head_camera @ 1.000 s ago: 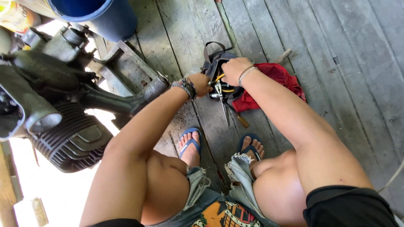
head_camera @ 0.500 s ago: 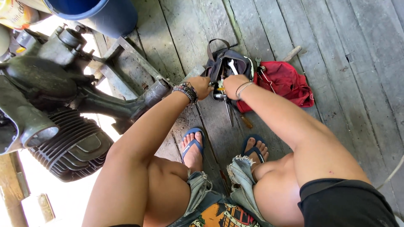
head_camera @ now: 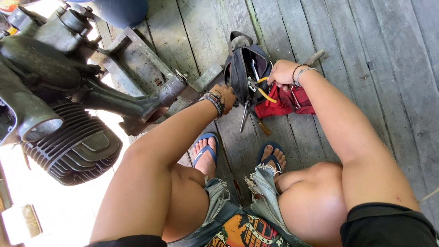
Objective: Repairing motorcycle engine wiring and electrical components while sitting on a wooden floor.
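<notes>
Fingers of the right hand [head_camera: 282, 73] are clamped on yellow-handled pliers [head_camera: 265, 89], which poke out of the open mouth of the black tool pouch [head_camera: 242, 68]. Half a second ago that hand was lower and just beside the pouch rim; now it sits above the opening with the yellow handles showing under it, so the pliers look partly lifted clear. Left hand [head_camera: 225, 95] fingers are curled on the near edge of the pouch, pinning it to the wooden floor [head_camera: 366, 55]; its grip spot looks unchanged. Other metal tools [head_camera: 244, 116] stick out of the pouch toward the person's feet. Red cloth [head_camera: 286, 103] lies touching the pouch, just below the right hand, with a wooden-handled tool [head_camera: 315, 57] beyond the wrist. Blue flip-flops [head_camera: 206, 151] sit near, below both hands. Farther to the left of the left hand: an engine with cooling fins [head_camera: 68, 142], and a blue bucket [head_camera: 121, 11] at the top edge.
</notes>
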